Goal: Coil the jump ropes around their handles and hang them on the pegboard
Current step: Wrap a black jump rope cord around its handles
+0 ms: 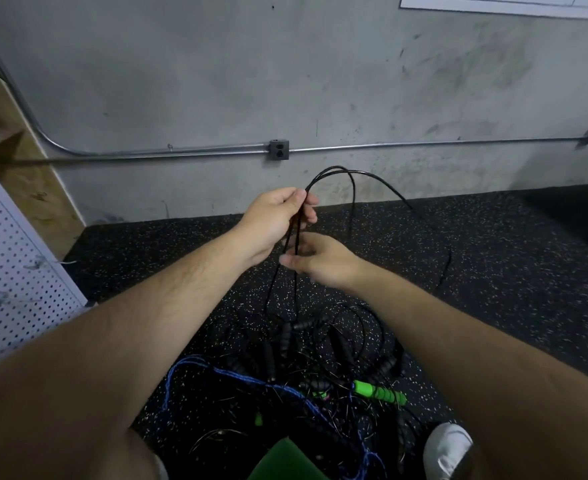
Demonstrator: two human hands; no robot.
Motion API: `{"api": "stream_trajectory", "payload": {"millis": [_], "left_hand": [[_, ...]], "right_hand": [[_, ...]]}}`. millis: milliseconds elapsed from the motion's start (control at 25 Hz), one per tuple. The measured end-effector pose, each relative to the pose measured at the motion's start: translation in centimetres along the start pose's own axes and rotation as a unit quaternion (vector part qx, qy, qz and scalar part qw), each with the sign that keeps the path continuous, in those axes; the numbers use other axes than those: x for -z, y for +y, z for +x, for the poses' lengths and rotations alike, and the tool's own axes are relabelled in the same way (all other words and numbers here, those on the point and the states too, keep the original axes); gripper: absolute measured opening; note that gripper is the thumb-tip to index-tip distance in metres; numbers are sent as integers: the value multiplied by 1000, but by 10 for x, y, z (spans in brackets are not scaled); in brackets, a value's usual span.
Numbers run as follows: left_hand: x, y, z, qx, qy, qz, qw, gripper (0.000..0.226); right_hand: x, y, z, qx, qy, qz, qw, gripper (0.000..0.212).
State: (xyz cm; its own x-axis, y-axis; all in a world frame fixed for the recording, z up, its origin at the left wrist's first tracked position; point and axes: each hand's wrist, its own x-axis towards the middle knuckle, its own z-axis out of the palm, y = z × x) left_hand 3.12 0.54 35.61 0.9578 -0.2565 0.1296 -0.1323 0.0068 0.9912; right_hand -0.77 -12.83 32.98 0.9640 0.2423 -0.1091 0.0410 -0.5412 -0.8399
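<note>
My left hand (278, 220) grips a thin black jump rope (351, 173) in front of me, with several strands looping up out of its fingers and arching down to the right. Just below it, my right hand (317, 259) pinches the strands that hang down from the left hand. Those strands drop to black handles (287, 336) lying on the floor. A tangled pile of more ropes lies below: black cords, a blue braided rope (251, 379) and a rope with a green handle (379, 393). The white pegboard (12, 271) leans at the far left.
The floor is black speckled rubber (493, 265). A grey concrete wall (285, 71) stands ahead, with a metal conduit and an outlet box (279, 150). My white shoe (448, 448) and a green object (285, 460) are at the bottom edge.
</note>
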Motion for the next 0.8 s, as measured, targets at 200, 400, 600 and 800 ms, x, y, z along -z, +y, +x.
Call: {"api": "stream_trajectory", "payload": {"millis": [200,400,600,800], "left_hand": [[4,8,-3,30,4,-55,998,33],[30,-22,-15,78,-127,172,974,32],[14,-22,-19,44,-81,276,957,23],[5,-3,-4,0,45,186,981,27]], "right_hand": [[3,-10,8,55,111,-34,992,27],[28,-36,14,77,221,133,963,25],[43,-38,14,94,239,229,939,24],[44,-21,9,54,136,199,969,32]]}}
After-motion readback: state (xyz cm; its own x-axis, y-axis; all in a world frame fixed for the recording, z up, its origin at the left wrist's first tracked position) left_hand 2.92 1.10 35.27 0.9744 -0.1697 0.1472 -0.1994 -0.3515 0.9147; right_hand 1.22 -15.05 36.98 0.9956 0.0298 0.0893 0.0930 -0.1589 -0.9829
